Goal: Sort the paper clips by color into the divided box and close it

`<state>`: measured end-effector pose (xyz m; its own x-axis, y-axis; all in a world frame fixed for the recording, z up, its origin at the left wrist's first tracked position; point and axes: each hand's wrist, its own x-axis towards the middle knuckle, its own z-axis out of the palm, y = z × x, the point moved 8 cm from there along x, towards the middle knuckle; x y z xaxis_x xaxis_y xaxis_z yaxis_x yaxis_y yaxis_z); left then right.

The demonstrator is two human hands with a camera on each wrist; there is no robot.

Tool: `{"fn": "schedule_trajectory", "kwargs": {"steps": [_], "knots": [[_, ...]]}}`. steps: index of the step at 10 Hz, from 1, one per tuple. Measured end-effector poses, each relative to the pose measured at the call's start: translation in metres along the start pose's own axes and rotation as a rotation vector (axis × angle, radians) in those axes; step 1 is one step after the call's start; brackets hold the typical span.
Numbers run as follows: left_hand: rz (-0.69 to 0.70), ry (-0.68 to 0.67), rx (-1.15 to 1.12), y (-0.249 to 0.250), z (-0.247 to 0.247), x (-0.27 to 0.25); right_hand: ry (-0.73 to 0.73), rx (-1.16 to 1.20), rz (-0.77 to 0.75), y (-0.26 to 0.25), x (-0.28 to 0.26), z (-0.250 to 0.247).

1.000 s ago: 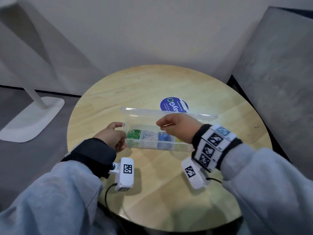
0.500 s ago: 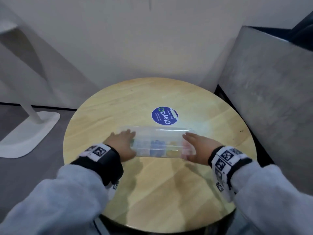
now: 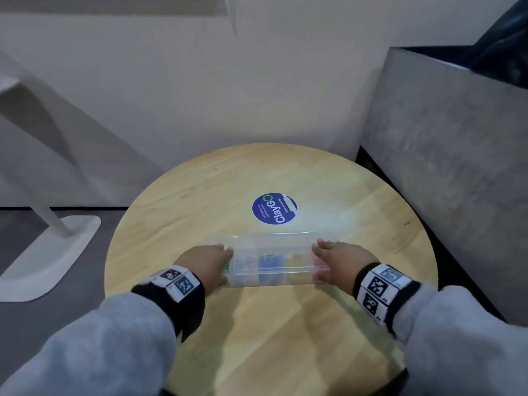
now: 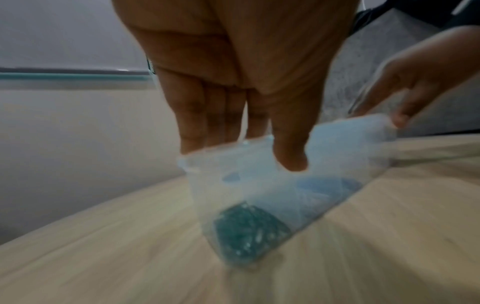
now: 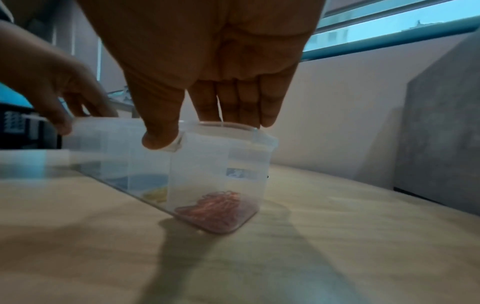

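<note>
The left grip (image 3: 207, 260) and right grip (image 3: 340, 258) are each pinching one end of the clear compartment box (image 3: 271, 277). Fingers are lying across its lid (image 3: 274, 244) and thumbs are pressing the near edge, probably to snap it shut over the sorted paper clips (image 5: 221, 209). The box is sitting flat on the worktop (image 3: 271, 338), at lower centre of the head view, just below the blue sticker (image 3: 274, 208).

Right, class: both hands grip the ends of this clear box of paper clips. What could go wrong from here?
The left hand and right hand hold the clear box only at its ends: if unlatched, the lid could pop, spilling and mixing the coloured clips. Pressed unevenly, it may skid on the table.
</note>
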<state>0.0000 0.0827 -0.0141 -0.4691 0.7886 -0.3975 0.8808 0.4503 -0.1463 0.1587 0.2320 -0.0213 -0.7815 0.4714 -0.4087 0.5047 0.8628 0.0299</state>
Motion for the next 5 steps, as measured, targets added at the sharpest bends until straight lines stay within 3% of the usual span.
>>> {"fn": "schedule_trajectory", "kwargs": {"steps": [3, 5], "knots": [[-0.072, 0.049, -0.016, -0.003, -0.009, 0.014, 0.02, -0.02, 0.019, -0.002, 0.016, -0.011], [-0.028, 0.044, -0.43, -0.034, -0.014, -0.018, 0.144, 0.292, 0.0, 0.024, -0.008, -0.013]]}}
